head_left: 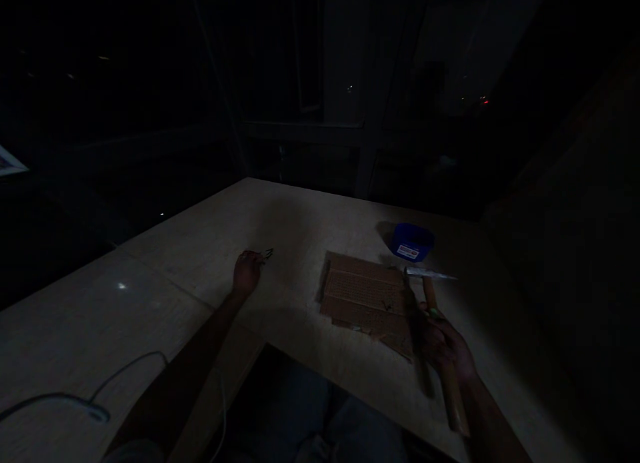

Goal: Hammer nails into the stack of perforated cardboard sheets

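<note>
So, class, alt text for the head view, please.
In dim light, the right hand grips a wooden-handled hammer beside a cardboard sheet; the left hand pinches small dark items on the table. A blue tub stands behind.

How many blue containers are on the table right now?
1. The blue container sits on the table just beyond the cardboard; the dark surroundings may hide others.
</note>
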`<state>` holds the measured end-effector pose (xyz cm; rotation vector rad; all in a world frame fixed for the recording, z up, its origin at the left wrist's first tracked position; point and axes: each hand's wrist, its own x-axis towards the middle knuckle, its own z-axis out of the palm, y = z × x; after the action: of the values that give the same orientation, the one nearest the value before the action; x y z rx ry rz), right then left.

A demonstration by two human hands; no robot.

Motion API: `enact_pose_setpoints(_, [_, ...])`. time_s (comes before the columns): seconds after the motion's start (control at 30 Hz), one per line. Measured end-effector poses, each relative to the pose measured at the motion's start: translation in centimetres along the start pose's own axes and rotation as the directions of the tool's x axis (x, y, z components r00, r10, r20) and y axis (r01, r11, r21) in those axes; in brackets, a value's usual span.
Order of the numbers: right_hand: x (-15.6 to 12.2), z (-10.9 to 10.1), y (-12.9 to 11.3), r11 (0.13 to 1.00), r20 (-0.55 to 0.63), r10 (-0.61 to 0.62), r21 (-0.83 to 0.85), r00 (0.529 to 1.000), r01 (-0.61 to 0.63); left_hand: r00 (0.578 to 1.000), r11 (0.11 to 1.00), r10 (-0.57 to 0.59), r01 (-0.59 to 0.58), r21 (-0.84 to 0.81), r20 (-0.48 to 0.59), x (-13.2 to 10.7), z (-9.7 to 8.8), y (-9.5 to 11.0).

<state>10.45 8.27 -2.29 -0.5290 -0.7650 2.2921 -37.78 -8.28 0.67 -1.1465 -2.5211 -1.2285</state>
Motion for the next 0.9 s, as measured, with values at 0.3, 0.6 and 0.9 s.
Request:
enact_pose_setpoints(0.3, [0.3,1.3,-0.3,0.999,0.054,-0.031,0.033,0.998,0.029,0.94,0.575,-0.258,0.334,-0.747,0.221,-3.7,3.1,9.3])
enact_pose_setpoints(0.6, [0.6,1.2,-0.2,0.998,0.03,-0.063,0.033,0.998,0.062,0.708,0.114,-0.048,0.705,-0.7,0.705,-9.4,6.2,20.1])
enact_pose_setpoints(0.9, [0.6,2.0,-0.2,0.999,0.023,-0.052,0.012,0.998,0.051,0.527,-0.08,0.1,0.849,-0.521,0.844,-10.7,8.1,22.3])
